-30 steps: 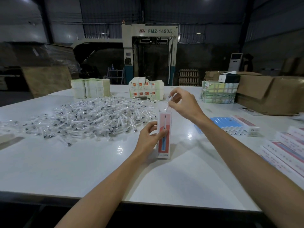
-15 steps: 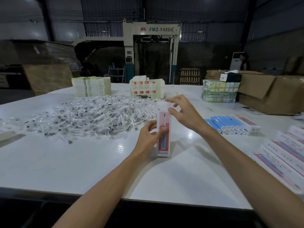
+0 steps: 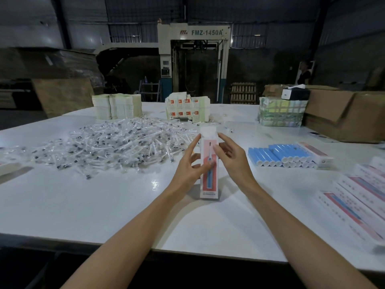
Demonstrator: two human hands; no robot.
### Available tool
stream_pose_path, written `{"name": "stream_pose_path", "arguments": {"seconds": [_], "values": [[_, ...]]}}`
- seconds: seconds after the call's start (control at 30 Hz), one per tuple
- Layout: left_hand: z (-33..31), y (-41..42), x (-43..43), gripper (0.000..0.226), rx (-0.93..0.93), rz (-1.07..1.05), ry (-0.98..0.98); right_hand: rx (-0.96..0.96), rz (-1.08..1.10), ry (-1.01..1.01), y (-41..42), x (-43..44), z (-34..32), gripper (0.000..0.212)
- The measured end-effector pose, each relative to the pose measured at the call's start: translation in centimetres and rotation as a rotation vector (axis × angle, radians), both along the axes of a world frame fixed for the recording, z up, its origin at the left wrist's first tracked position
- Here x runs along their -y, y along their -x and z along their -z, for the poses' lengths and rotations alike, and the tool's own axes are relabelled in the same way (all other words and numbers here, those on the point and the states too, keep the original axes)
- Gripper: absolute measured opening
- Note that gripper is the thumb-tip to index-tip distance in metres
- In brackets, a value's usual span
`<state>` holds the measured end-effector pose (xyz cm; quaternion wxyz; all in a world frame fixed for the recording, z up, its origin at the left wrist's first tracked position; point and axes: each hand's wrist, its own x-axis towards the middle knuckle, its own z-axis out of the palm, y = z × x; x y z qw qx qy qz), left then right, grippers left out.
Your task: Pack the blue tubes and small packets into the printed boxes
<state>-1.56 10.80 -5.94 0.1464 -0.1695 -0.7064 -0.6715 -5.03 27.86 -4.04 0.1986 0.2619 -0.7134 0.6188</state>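
Note:
A tall printed box [image 3: 209,180], red with a blue toothbrush picture, stands upright on the white table [image 3: 108,205] with its white top flap open. My left hand [image 3: 190,166] grips its left side, index finger stretched up along the edge. My right hand [image 3: 231,157] holds the right side near the top, thumb on the front face. Blue tubes [image 3: 279,154] lie in a row to the right. A big heap of small clear packets [image 3: 108,146] spreads to the left.
Printed boxes [image 3: 362,197] lie flat at the right edge, one more [image 3: 315,152] beside the tubes. Stacks of flat cartons [image 3: 116,109], [image 3: 187,109] and wrapped bundles [image 3: 281,114] stand at the back, brown cardboard boxes [image 3: 343,115] at the far right. A person [image 3: 303,73] stands behind.
My right hand came down from above the box, where it held a small packet, to the box's upper right side. My left index finger has stretched up along the box's left edge.

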Motion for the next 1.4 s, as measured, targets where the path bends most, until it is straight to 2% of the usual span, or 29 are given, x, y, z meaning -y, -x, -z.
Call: {"name": "stream_pose_path", "arguments": {"seconds": [0.27, 0.57, 0.73, 0.87, 1.07, 1.27, 1.4], "values": [[-0.2, -0.2, 0.0, 0.091, 0.095, 0.118, -0.015, 0.024, -0.025, -0.066, -0.4, -0.7, 0.0, 0.031], [0.2, 0.1, -0.2, 0.067, 0.149, 0.176, -0.012, 0.071, -0.059, -0.128, -0.3, -1.6, 0.0, 0.009], [0.4, 0.3, -0.2, 0.063, 0.177, 0.186, -0.015, 0.071, -0.080, -0.153, 0.0, -2.0, 0.2, 0.011], [0.5, 0.3, -0.3, 0.061, 0.214, 0.209, -0.011, 0.079, -0.055, -0.119, 0.0, -2.0, 0.1, 0.025], [0.3, 0.3, -0.4, 0.057, 0.241, 0.233, 0.015, 0.192, -0.046, 0.079, -0.3, -2.3, -0.5, 0.022], [0.4, 0.2, -0.2, 0.060, 0.238, 0.291, 0.014, 0.246, -0.088, 0.095, 0.4, -2.9, -0.3, 0.013], [0.5, 0.2, 0.0, 0.063, 0.220, 0.307, 0.015, 0.275, -0.123, 0.080, 0.7, -3.5, -0.5, 0.017]]}}
